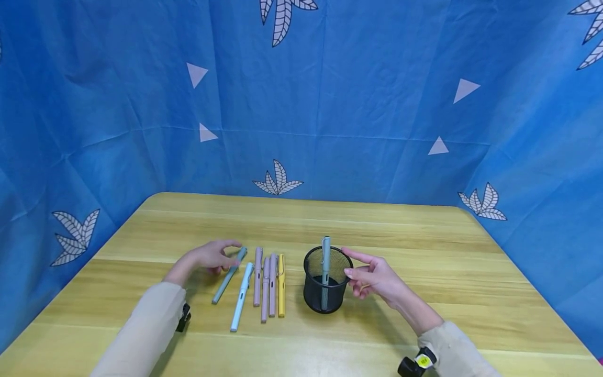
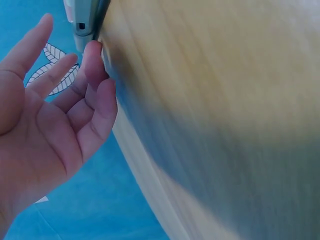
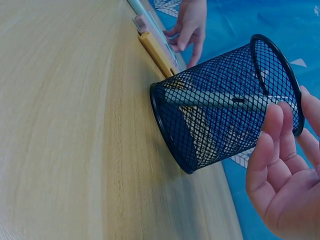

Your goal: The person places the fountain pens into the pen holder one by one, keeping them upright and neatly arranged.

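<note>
Two jobs: my right hand pinches the mesh cup; my left hand, fingers apart around a loose teal pen, seems at pickup, needing a pinch.

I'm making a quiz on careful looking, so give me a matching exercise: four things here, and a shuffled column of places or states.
1. Mesh cup
2. Yellow pen
3. Light blue pen
4. Right hand

A. Lying nearest the cup
B. Touching the cup near its rim
C. Black, with one pen inside
D. Lying between the leftmost pen and the lavender pens

Pairs: 1-C, 2-A, 3-D, 4-B
</note>
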### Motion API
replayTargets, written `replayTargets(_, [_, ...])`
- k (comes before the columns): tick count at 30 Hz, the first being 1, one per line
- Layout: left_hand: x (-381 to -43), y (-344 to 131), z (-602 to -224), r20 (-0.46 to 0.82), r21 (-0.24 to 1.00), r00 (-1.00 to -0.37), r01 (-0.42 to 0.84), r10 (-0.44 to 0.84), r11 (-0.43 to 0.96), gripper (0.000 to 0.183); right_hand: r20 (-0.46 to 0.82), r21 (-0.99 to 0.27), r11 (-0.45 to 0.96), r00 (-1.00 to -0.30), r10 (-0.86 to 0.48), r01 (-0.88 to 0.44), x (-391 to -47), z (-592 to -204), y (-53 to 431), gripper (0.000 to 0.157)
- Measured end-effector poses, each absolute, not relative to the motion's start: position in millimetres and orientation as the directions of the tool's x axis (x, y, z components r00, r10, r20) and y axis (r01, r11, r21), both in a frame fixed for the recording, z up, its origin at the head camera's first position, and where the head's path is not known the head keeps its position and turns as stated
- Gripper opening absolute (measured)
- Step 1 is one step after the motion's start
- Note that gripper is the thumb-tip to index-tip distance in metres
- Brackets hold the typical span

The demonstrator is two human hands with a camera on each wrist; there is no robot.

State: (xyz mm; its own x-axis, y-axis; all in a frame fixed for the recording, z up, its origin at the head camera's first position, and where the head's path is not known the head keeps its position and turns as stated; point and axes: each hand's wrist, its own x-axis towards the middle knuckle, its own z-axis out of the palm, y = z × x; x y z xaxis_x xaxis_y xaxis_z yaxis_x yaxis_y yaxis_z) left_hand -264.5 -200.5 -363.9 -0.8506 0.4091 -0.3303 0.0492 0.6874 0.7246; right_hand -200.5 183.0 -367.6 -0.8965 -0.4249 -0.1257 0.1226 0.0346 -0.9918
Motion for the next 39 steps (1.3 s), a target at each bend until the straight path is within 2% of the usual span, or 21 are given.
replayTargets(4, [-265.7,-198.7,-365.4,-0.377,0.695,-0.836,0.028,0.398,0.718,0.065,-0.125,-0.992,0.033,-0.896,-0.426,0.122,-200.0,-367.8,183.0,0.066])
replayTargets(13, [-270.7,-195.5,-371.1,-0.395,0.680,-0.838,0.009,0.376,0.733,0.074,-0.128,-0.991,0.027,-0.898,-0.420,0.128,-198.7,-368.1,184.2,0.067])
replayTargets(39, [-271.9,-191.7,-371.1,-0.419,0.629,-0.853,-0.025,0.311,0.777,0.070,-0.133,-0.990,0.014,-0.898,-0.419,0.140,-199.9,-367.2,182.5,0.065])
